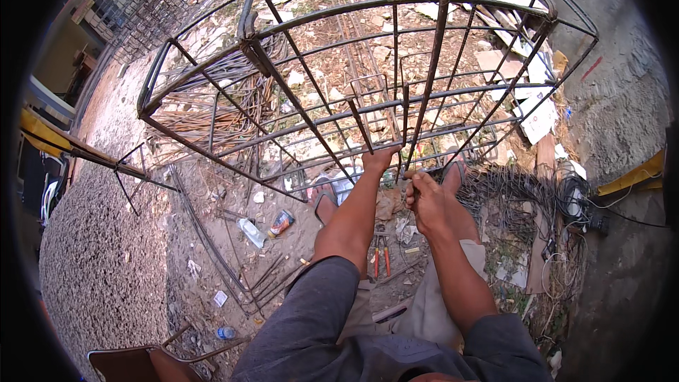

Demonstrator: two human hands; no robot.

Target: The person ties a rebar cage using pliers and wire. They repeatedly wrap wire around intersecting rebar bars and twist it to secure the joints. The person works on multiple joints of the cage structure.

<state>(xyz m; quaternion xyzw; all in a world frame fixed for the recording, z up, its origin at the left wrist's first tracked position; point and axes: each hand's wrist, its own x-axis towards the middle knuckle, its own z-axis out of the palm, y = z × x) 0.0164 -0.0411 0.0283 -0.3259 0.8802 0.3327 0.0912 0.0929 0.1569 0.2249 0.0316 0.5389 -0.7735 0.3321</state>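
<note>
- Both forearms reach forward from the lower edge; the left hand (378,160) is clamped on a bar of the rusty grey steel rebar cage (353,85), which stands on the dirt ground ahead.
- Right hand (424,194) is closed, fingers pinched together at a lower bar.
- Red-handled pliers (382,258) lie below.
- Crushed plastic bottle (251,232) and can (281,222) lie left.

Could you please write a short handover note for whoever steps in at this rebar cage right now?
Left hand: closed around a bar at the near edge of the rebar cage, steadying it.
Right hand: closed in a pinch grip just beside it at the same spot; what it pinches is too small to tell.
Things: cage stands in front, tilted; pliers with red handles lie on the ground between the legs; wire bundle to the right; loose bars behind the cage.
Done: the cage's bars are already assembled into a grid.
Left: the joint under the hands looks unfinished.
</note>
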